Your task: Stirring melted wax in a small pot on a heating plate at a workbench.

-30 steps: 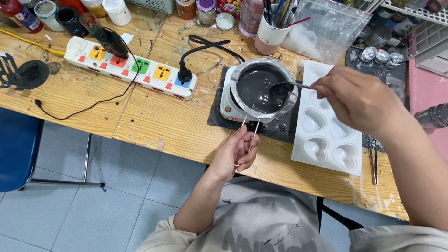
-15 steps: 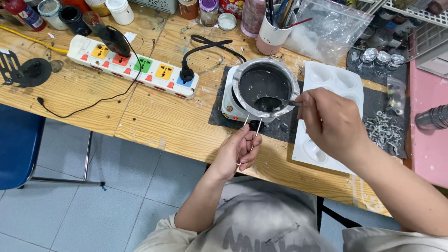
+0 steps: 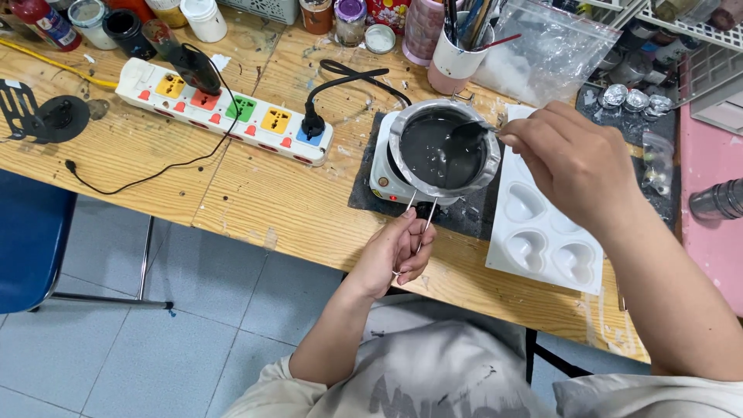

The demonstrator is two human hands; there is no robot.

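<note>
Head view: my right hand (image 3: 576,162) is pinched shut on the thin handle of a spoon (image 3: 467,133), whose bowl dips into dark grey liquid in the small metal pot (image 3: 443,147) just left of that hand. The pot sits on a little white hotplate (image 3: 385,176). My left hand (image 3: 395,251), below the pot at the desk (image 3: 271,205) edge, is closed around the pot's wire handle (image 3: 424,220). Under my right wrist lies a white heart-shaped mould tray (image 3: 542,244). Further left runs a white power strip (image 3: 224,112).
</note>
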